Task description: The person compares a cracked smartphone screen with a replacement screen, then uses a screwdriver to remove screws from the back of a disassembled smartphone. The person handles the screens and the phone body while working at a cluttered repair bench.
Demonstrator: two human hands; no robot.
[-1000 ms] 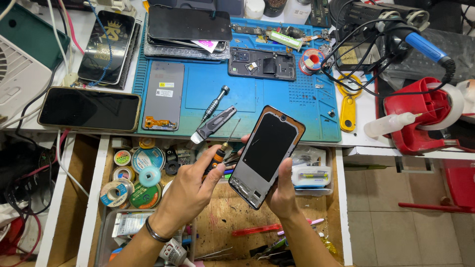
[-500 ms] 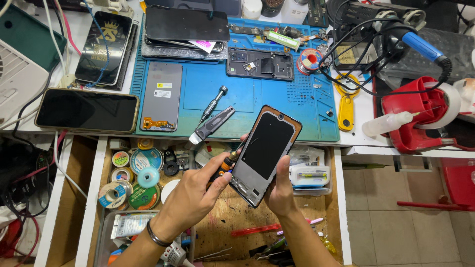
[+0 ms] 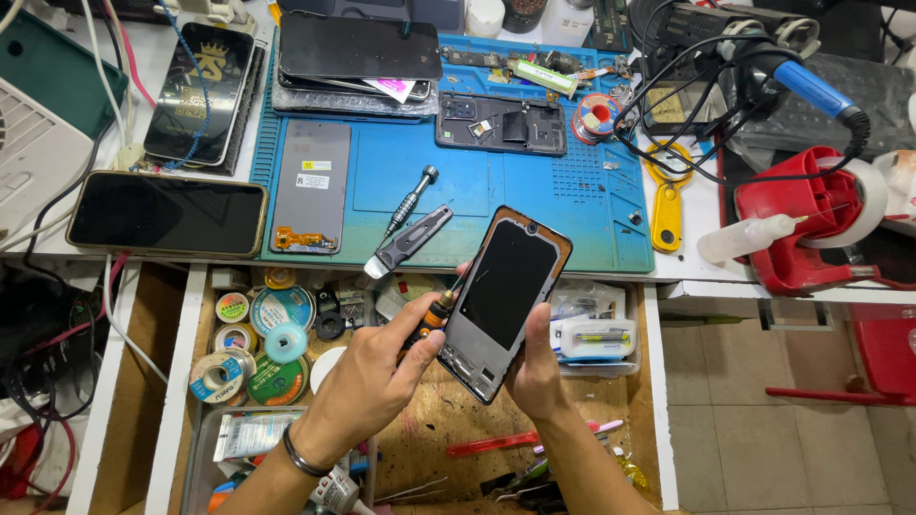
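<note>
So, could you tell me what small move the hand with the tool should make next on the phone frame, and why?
Probably ease the tool's tip a little further along the left edge of the phone frame. The left hand pinches an orange-and-black tool right against that edge, while the right hand grips the frame from behind, tilted above the open drawer.

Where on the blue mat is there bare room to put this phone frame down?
The blue mat is bare in its middle, between the grey display panel, the screwdriver and the opened phone back. Its top edge is crowded, and so is the open drawer below.
</note>
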